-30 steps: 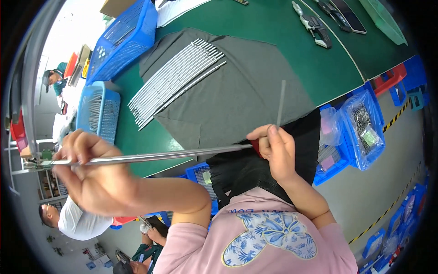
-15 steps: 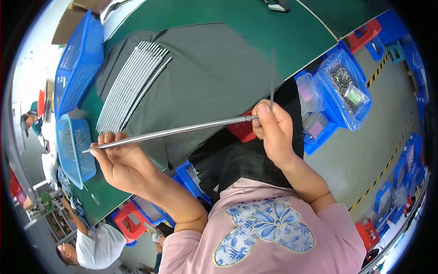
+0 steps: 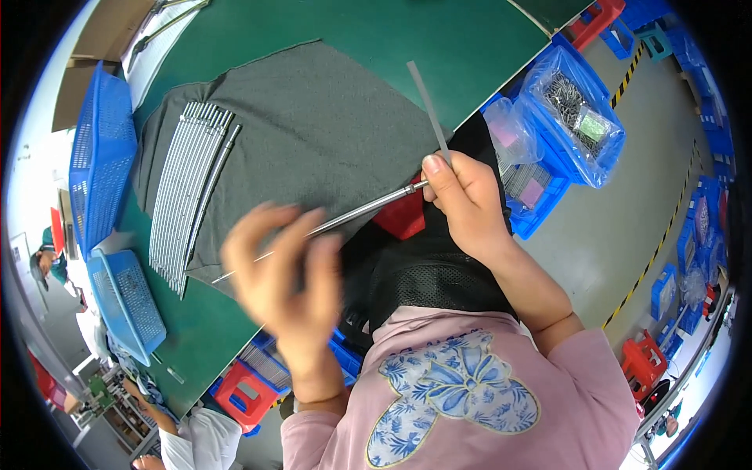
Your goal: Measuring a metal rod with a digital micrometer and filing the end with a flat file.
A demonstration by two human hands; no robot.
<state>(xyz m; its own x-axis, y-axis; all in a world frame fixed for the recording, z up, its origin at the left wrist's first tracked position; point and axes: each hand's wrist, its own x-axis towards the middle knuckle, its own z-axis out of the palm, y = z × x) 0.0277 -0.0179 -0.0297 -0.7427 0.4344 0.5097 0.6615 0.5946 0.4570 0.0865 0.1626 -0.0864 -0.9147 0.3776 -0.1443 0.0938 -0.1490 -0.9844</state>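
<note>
My right hand (image 3: 470, 200) is closed around the end of a slim silver metal rod (image 3: 364, 210), with a thin grey flat strip (image 3: 428, 106) standing up from the same grip. The rod slants down to the left, its thin tip showing beyond my left hand (image 3: 286, 274). That hand is blurred, its fingers spread apart in front of the rod, and I see no grip on it. Similar silver rods (image 3: 188, 188) lie in a row on a dark grey cloth (image 3: 290, 117) to the left.
The cloth covers part of a green table (image 3: 384, 31). Blue baskets (image 3: 102, 157) stand at its left edge. At the right are blue bins, one holding small metal parts in a plastic bag (image 3: 576, 117). Red stools (image 3: 247, 395) and a person in white (image 3: 207, 442) are lower left.
My left hand has come off the rod's far tip and moved right, its fingers spreading. My right hand keeps the rod and strip. The view has shifted, and the strip leans more to the left.
</note>
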